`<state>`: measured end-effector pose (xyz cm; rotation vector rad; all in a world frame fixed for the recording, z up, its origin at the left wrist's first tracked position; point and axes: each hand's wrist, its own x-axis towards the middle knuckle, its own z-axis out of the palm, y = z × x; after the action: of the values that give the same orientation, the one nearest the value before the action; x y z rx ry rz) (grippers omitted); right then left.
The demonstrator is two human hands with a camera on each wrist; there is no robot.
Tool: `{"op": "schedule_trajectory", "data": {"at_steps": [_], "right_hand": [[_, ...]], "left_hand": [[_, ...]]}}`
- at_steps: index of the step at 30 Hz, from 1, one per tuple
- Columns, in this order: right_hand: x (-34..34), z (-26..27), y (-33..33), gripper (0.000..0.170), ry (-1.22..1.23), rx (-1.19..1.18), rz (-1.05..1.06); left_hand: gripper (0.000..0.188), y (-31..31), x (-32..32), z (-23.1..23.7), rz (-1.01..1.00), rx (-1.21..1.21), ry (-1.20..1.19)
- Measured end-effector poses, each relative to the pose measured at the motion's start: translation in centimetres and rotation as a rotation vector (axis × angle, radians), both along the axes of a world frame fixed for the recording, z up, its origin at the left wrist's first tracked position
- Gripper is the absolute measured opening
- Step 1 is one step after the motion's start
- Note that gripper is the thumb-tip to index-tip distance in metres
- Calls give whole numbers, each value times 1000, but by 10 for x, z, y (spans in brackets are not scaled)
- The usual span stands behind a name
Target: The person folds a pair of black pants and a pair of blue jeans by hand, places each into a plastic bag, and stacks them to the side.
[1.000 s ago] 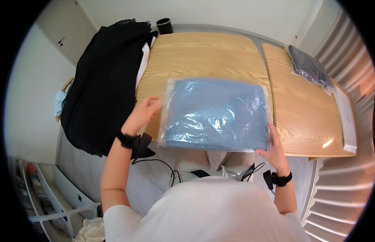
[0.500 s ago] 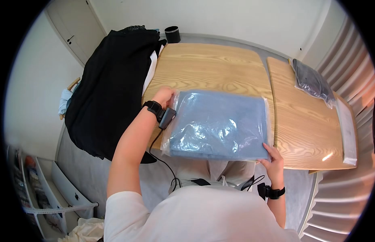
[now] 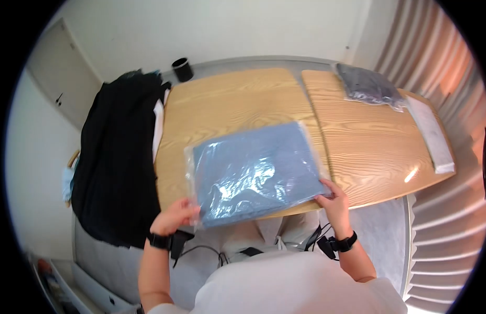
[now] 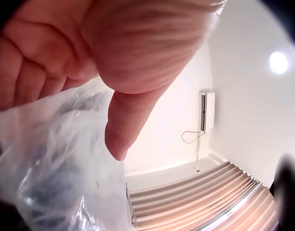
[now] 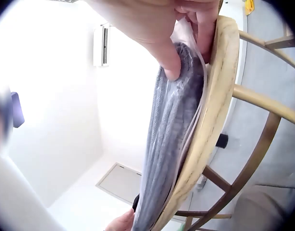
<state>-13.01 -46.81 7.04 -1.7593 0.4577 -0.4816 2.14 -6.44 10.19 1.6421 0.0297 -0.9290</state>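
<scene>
A folded blue cloth item in a clear plastic bag (image 3: 258,167) lies at the front of the wooden table (image 3: 232,99), slightly askew. At its near right corner my right hand (image 3: 334,201) pinches the bag, thumb above and fingers below. The right wrist view shows the layered cloth edge (image 5: 169,115) through the plastic, with the right thumb (image 5: 172,70) pressing on it. My left hand (image 3: 176,215) grips the loose plastic at the near left corner. In the left wrist view, crinkled clear film (image 4: 65,159) hangs between the left thumb (image 4: 123,127) and the curled fingers.
A heap of black clothing (image 3: 117,157) covers the left side. On the right-hand table (image 3: 368,141) lie a dark item in a plastic bag (image 3: 368,83) and a flat white packet (image 3: 431,133). A black bin (image 3: 183,69) stands behind. Cables (image 3: 206,248) run from the wrist cameras.
My left hand has moved from the bag's far left corner to its near left corner. The bag has turned slightly counterclockwise. The right hand keeps its hold, and the head view has shifted.
</scene>
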Motion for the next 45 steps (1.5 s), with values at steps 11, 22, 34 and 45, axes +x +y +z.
{"op": "schedule_trajectory", "data": {"at_steps": [11,22,34,45], "right_hand": [[31,3,-1,23,-38,1165,162],[53,25,67,49,122,1383,521],[70,107,41,17,153,1008,310],[15,198,-94,15,-19,891,139]], "left_hand": [[43,-60,-24,-9,239,-319,-167],[27,-59,-38,3,315,-608,108],[29,-33,-60,-14,383,-203,-409],[18,-81,-42,-50,361,-18,-703]]}}
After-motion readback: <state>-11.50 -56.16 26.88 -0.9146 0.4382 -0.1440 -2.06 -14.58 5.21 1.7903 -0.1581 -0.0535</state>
